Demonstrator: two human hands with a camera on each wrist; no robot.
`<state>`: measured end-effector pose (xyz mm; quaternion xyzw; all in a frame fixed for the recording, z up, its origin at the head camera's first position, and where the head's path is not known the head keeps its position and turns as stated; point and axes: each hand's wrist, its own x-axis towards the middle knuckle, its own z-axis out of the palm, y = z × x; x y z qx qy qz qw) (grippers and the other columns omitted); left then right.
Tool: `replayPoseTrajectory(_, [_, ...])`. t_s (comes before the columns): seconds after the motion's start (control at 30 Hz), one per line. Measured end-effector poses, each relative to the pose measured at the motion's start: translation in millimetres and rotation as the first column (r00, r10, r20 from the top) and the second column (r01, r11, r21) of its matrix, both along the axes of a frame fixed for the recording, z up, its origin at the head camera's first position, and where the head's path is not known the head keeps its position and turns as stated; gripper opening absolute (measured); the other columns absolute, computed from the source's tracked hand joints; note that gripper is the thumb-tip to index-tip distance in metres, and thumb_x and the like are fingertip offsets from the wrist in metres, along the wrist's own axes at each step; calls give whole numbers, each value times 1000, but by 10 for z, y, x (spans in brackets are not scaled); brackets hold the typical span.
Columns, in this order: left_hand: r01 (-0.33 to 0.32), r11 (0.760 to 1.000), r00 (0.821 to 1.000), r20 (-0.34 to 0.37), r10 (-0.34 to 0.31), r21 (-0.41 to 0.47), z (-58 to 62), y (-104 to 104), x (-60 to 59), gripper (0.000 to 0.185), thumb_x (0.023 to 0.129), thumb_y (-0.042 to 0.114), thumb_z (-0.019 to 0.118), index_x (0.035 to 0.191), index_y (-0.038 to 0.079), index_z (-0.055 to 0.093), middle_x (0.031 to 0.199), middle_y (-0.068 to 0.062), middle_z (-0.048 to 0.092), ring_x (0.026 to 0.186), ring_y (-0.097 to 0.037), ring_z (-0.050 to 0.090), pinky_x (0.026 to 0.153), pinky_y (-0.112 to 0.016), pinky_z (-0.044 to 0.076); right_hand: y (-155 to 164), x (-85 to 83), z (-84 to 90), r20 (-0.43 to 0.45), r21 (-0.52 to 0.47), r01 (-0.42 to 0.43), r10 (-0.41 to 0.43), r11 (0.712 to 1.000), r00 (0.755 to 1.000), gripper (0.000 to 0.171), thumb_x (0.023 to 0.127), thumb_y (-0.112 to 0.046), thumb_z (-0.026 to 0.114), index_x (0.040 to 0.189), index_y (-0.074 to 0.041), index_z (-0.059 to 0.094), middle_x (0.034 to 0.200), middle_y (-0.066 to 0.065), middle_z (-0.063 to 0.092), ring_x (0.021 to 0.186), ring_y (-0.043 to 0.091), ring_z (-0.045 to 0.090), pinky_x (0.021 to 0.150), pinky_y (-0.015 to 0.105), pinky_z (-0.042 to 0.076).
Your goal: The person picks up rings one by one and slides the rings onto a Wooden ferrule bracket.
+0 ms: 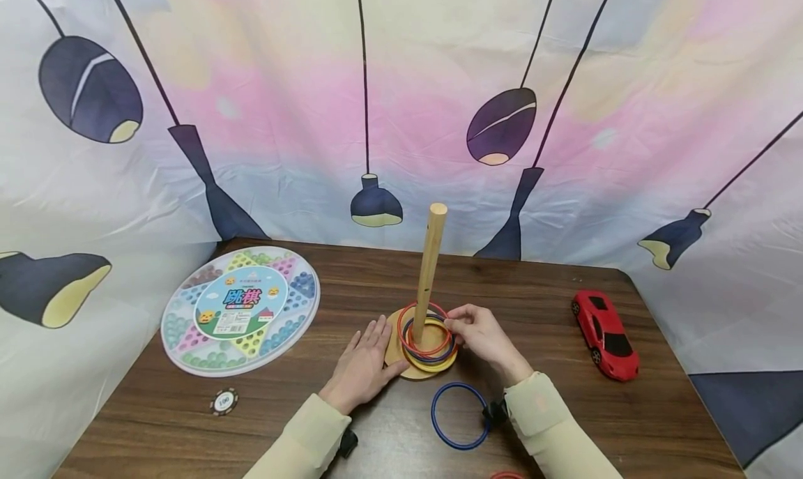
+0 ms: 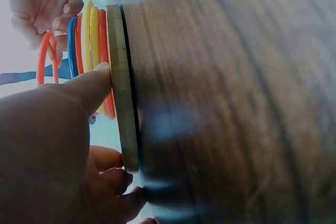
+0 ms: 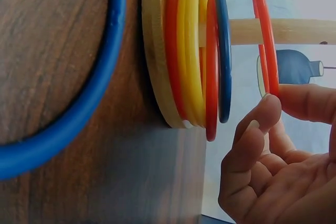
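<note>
A wooden peg [image 1: 430, 263] stands upright on a round wooden base [image 1: 393, 353] in the middle of the table. Red, yellow and blue rings [image 1: 433, 357] lie stacked on the base around the peg. My right hand [image 1: 454, 323] pinches a red ring [image 1: 422, 310] that sits tilted around the peg above the stack; the right wrist view shows this red ring [image 3: 264, 35] held between fingertip [image 3: 265, 111] and thumb. My left hand [image 1: 371, 345] lies flat on the table, its thumb [image 2: 97, 80] pressing the base's rim [image 2: 122, 77].
A loose blue ring [image 1: 460, 416] lies on the table near my right wrist. A red toy car [image 1: 605, 334] is parked at the right. At the left sit a round checkers board [image 1: 240, 310] and a poker chip [image 1: 224, 401]. A printed curtain backs the table.
</note>
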<state>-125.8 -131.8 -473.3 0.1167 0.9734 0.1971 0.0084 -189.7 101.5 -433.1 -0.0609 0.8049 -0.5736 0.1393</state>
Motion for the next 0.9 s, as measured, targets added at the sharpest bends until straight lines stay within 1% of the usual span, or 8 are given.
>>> replayPoseTrajectory(0.13, [1,1000,1000,-7,-1,-6,-8,-2,-4,83,94,55,55,149,-3,33,156,-20,27,143,-34,25,113,-54,23,-18,-1,-31,7,4,-7,7,1000,1000,17,94,-9,61,106,3,63,75,7,60,63,19,55,57,35,47])
replayPoseTrajectory(0.23, [5,1000,1000,-16,-5,-8,-11,-3,-2,82,93,53,56,148,-4,34,155,-21,28,143,-35,27,113,-54,24,-31,-1,-52,13,16,-5,5,1000,1000,16,94,-10,62,105,2,63,74,7,60,62,17,54,56,34,47])
replayPoseTrajectory(0.37, [8,1000,1000,-24,-8,-13,-8,-1,3,82,93,53,57,148,-5,35,155,-21,29,142,-36,28,112,-54,25,-41,2,-68,16,23,-4,4,1000,1000,15,93,-9,63,103,2,64,74,6,60,60,17,54,54,34,47])
replayPoseTrajectory(0.67, [2,1000,1000,-8,-2,-15,7,2,5,83,94,55,55,149,-3,33,156,-19,27,143,-35,25,114,-53,23,-6,-6,-98,18,23,11,-12,1000,1000,16,93,-9,63,104,2,64,73,7,60,60,17,54,55,33,47])
replayPoseTrajectory(0.9, [8,1000,1000,-17,-8,-13,6,0,6,82,94,53,56,148,-4,34,155,-21,29,143,-36,27,113,-54,25,16,-3,-108,10,34,22,-23,999,1000,16,92,-9,63,104,3,65,69,6,58,60,18,54,53,31,46])
